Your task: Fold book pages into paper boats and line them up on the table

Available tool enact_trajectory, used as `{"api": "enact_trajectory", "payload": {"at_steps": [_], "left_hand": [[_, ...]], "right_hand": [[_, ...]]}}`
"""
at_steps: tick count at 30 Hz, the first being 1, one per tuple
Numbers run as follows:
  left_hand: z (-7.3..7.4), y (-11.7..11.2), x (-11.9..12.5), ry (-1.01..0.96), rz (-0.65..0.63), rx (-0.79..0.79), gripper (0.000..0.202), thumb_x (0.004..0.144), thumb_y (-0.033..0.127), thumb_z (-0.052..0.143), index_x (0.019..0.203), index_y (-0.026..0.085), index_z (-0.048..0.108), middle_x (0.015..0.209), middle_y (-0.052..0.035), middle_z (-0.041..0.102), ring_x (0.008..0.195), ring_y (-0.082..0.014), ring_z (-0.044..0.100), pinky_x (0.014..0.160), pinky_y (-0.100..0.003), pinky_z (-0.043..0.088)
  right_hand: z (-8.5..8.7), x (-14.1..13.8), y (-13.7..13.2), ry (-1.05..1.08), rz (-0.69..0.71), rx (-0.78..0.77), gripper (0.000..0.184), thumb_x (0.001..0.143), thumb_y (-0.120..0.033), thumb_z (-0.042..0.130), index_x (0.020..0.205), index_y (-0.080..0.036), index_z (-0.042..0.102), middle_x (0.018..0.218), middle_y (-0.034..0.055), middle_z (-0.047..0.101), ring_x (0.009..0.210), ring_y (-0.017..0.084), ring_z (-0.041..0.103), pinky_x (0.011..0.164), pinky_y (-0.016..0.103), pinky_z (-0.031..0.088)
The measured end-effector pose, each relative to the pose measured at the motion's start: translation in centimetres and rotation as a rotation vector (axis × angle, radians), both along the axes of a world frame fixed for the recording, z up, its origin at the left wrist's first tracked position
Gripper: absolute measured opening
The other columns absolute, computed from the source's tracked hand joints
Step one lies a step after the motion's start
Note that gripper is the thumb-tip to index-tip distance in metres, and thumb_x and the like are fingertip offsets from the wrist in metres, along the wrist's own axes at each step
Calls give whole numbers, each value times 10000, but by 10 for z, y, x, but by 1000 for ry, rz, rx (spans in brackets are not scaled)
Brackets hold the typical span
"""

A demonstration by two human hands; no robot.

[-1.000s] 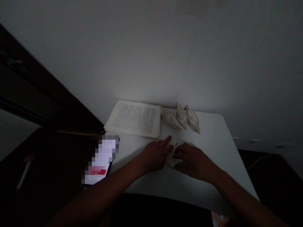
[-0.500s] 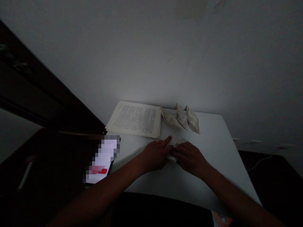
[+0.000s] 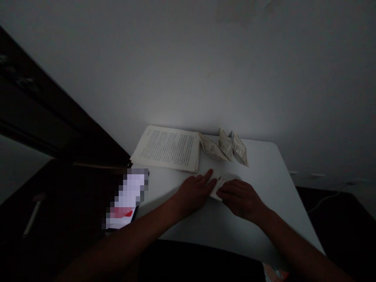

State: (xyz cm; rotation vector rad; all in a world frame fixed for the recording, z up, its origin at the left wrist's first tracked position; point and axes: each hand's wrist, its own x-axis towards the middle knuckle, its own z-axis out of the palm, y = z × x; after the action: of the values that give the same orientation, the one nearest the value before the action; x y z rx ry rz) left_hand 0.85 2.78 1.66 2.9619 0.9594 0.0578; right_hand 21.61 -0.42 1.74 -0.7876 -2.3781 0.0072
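Note:
A small folded piece of paper (image 3: 216,192) lies on the white table between my hands. My left hand (image 3: 192,192) rests at its left side, fingers stretched forward and apart, with fingertips against the paper's edge. On the other side, my right hand (image 3: 239,196) has its fingers closed together in a pinch on the paper's right edge. Part of the paper is hidden under the fingers. Beyond the hands stand three folded paper boats (image 3: 225,145) made of printed pages, side by side.
A stack of printed pages (image 3: 167,149) lies at the back left of the white table (image 3: 264,156), against the wall. A lit phone (image 3: 129,199), partly blurred out, sits at the left edge beside my left forearm. A cable (image 3: 323,201) runs at the right, beyond the table.
My right hand has shifted slightly right, uncovering more of the folded paper. The left hand's fingers have spread a little. The boats and page stack have stayed put.

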Motion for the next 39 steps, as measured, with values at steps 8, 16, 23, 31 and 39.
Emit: {"api": "enact_trajectory", "payload": {"at_steps": [8, 16, 23, 31, 39], "left_hand": [[1, 0, 0, 2, 1, -8, 449, 891, 198, 391, 1338, 184, 351, 1470, -157, 259, 1084, -246, 536, 818, -376, 463], [-2, -1, 0, -8, -3, 17, 440, 890, 205, 393, 1328, 176, 363, 1468, -157, 265, 1065, -242, 539, 810, -371, 460], [-1, 0, 1, 7, -2, 6, 449, 889, 192, 385, 1336, 170, 354, 1468, -165, 261, 1063, -252, 545, 813, -379, 463], [29, 3, -4, 30, -23, -206, 456, 878, 180, 378, 1334, 186, 361, 1447, -155, 315, 1096, -242, 561, 830, -347, 461], [77, 34, 3, -105, -36, -912, 315, 899, 308, 364, 708, 141, 551, 615, -16, 575, 535, -112, 536, 524, -222, 386]], "right_hand": [[-2, 2, 0, 21, 15, 2, 169, 811, -127, 583, 954, -195, 643, 858, 44, 709, 790, 150, 639, 698, 302, 513], [-8, 0, -7, 142, 49, -13, 180, 789, -90, 601, 931, -194, 636, 818, 38, 712, 758, 153, 642, 687, 315, 529], [-5, 1, -7, 105, 21, 21, 187, 768, -81, 621, 934, -167, 626, 826, 57, 702, 783, 167, 631, 696, 321, 527], [6, -3, -6, 306, -27, -103, 147, 796, -97, 590, 888, -192, 656, 724, 41, 675, 662, 139, 617, 590, 266, 508], [44, -8, 8, 471, -370, -531, 109, 767, -303, 658, 740, -205, 699, 690, 14, 690, 605, 136, 627, 573, 235, 494]]}}
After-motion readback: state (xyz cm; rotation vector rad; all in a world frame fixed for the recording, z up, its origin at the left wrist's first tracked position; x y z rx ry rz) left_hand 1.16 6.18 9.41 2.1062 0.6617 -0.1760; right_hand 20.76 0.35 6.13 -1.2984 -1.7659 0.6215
